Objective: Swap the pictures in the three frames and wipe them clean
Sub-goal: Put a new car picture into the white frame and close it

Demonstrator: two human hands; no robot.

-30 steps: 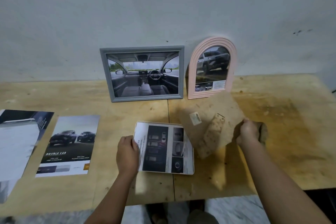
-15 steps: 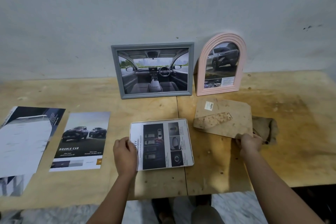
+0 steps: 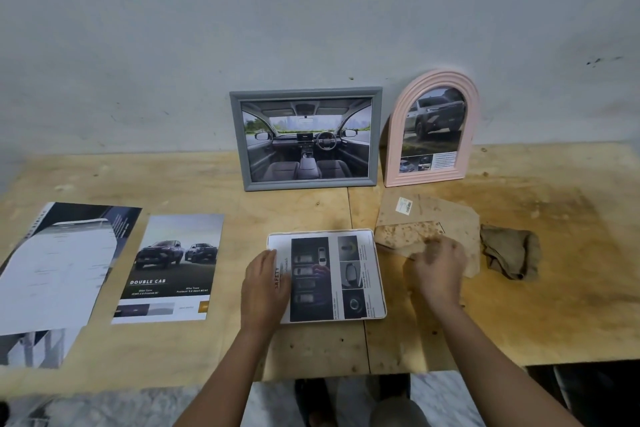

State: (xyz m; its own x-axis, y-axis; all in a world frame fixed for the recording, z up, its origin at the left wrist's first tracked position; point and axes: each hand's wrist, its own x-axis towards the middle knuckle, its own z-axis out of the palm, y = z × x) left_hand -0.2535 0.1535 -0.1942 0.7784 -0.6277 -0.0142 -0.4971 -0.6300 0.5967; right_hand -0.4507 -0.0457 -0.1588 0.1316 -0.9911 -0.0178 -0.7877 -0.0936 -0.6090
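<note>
A white frame (image 3: 375,274) lies flat near the table's front edge, with a car-safety picture (image 3: 329,274) laid in it. My left hand (image 3: 265,288) rests on its left edge, fingers flat on the picture, holding it down. To its right lies a brown backing board (image 3: 433,215) with a barcode sticker and a fold-out stand. My right hand (image 3: 436,267) is blurred over the board's lower left part; its grip is unclear. A grey frame (image 3: 306,94) with a car-interior picture and a pink arched frame (image 3: 433,80) with a truck picture lean upright on the wall.
A crumpled brown cloth (image 3: 510,253) lies right of the backing board. Two loose printed sheets lie at the left: a "Double Cab" sheet (image 3: 169,267) and a larger sheet (image 3: 59,267) reaching the table's left front. The wooden table (image 3: 554,305) ends just before my body.
The backing board, held up in my right hand a second ago, now lies flat on the table. My right hand has slid left along its lower edge. The left hand stayed on the white frame.
</note>
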